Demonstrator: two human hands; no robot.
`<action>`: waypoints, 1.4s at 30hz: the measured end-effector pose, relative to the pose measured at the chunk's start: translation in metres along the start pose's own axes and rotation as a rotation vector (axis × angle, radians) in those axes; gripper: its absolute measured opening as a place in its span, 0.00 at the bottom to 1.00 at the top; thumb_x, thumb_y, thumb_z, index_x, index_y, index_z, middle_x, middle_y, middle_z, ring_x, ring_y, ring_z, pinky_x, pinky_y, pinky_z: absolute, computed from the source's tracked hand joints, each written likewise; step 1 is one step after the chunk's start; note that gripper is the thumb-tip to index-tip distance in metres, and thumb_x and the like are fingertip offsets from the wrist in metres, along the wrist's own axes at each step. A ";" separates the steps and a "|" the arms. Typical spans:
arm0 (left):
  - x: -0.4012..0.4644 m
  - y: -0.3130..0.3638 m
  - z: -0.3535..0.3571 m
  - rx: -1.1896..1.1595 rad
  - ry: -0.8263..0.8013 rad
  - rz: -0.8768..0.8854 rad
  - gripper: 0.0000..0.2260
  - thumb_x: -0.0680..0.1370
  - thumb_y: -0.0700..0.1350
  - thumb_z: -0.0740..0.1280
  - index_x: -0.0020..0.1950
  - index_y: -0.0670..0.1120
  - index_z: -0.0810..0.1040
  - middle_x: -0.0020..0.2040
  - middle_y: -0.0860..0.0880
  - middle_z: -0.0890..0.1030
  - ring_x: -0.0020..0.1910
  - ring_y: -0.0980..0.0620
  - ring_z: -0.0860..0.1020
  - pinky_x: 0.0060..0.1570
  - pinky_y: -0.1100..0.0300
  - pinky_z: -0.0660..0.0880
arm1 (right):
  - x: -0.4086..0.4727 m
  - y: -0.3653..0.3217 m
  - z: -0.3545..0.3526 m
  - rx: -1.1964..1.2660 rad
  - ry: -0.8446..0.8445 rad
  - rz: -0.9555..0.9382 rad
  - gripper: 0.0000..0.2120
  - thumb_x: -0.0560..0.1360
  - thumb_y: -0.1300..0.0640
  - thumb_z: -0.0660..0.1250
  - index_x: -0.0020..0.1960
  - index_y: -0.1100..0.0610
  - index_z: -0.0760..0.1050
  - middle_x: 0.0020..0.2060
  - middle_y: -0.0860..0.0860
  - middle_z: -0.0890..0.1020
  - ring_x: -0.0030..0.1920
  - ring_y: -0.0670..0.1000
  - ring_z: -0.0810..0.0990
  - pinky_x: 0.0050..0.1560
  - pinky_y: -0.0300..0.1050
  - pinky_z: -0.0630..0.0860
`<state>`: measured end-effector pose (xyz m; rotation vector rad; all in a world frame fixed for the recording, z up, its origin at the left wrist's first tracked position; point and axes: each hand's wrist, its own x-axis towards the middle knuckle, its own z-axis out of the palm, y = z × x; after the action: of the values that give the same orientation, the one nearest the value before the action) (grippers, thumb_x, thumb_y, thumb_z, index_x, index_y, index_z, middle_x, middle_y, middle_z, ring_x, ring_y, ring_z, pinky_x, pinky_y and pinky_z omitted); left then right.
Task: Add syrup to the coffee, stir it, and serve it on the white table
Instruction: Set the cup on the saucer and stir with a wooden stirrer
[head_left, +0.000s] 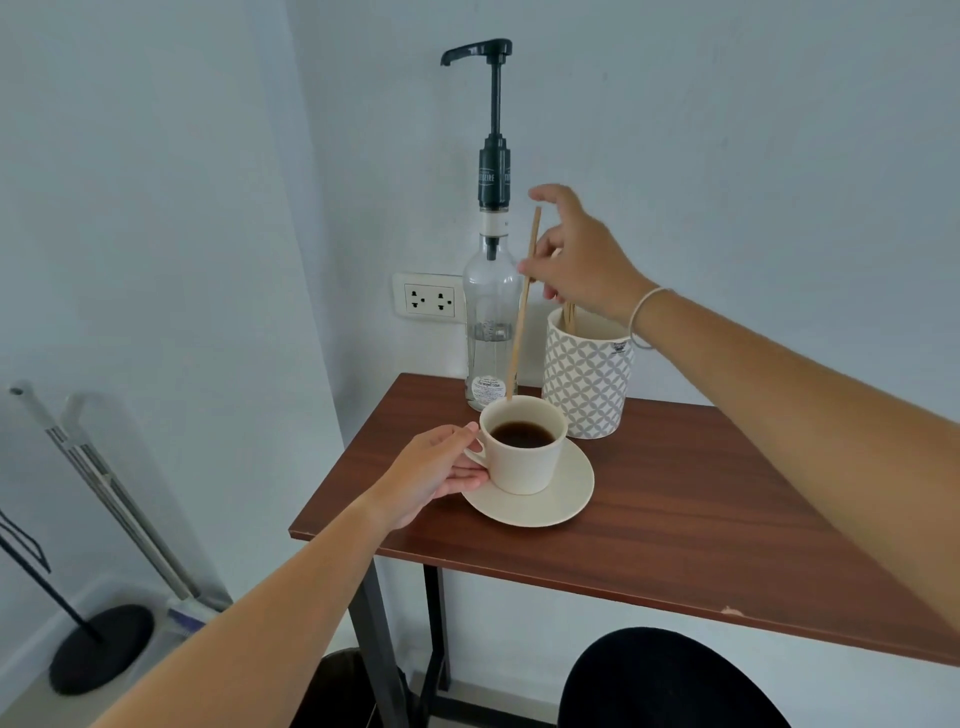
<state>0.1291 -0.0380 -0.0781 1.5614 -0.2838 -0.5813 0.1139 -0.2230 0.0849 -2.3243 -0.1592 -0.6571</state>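
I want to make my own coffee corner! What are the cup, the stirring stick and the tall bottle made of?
The cup looks like matte cream ceramic: thick rim, dull sheen. The stirring stick looks like plain pale wood, thin and flat. The bottle seems to be clear glass, since you see through it, with a dark pump, probably plastic.

cup (524, 452) on saucer (545, 506) | saucer on table (675, 519) | bottle (491, 322) behind cup | holder (587, 384) right of bottle

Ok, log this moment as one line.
left hand: holds cup handle | right hand: holds stir stick | saucer: under cup
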 end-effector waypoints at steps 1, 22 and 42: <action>0.000 0.000 0.000 0.000 0.000 -0.002 0.10 0.80 0.49 0.61 0.51 0.45 0.77 0.53 0.40 0.82 0.52 0.47 0.83 0.51 0.60 0.80 | -0.005 0.004 0.007 -0.016 -0.014 -0.012 0.30 0.73 0.65 0.67 0.71 0.56 0.59 0.35 0.54 0.77 0.28 0.46 0.75 0.26 0.29 0.72; 0.001 -0.001 -0.002 -0.013 -0.009 -0.011 0.10 0.80 0.49 0.61 0.53 0.45 0.77 0.52 0.41 0.83 0.51 0.48 0.83 0.49 0.60 0.80 | -0.039 0.020 0.017 0.042 -0.257 0.038 0.05 0.75 0.63 0.66 0.47 0.56 0.71 0.32 0.50 0.82 0.29 0.43 0.81 0.35 0.36 0.80; 0.003 -0.002 -0.001 0.003 0.009 -0.020 0.12 0.80 0.50 0.61 0.54 0.42 0.77 0.53 0.39 0.83 0.51 0.47 0.83 0.52 0.58 0.80 | -0.030 0.009 0.018 -0.201 -0.260 -0.060 0.05 0.75 0.62 0.65 0.45 0.57 0.68 0.38 0.55 0.84 0.31 0.44 0.77 0.39 0.42 0.75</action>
<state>0.1322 -0.0382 -0.0806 1.5711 -0.2625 -0.5896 0.0982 -0.2155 0.0539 -2.6031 -0.2947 -0.4131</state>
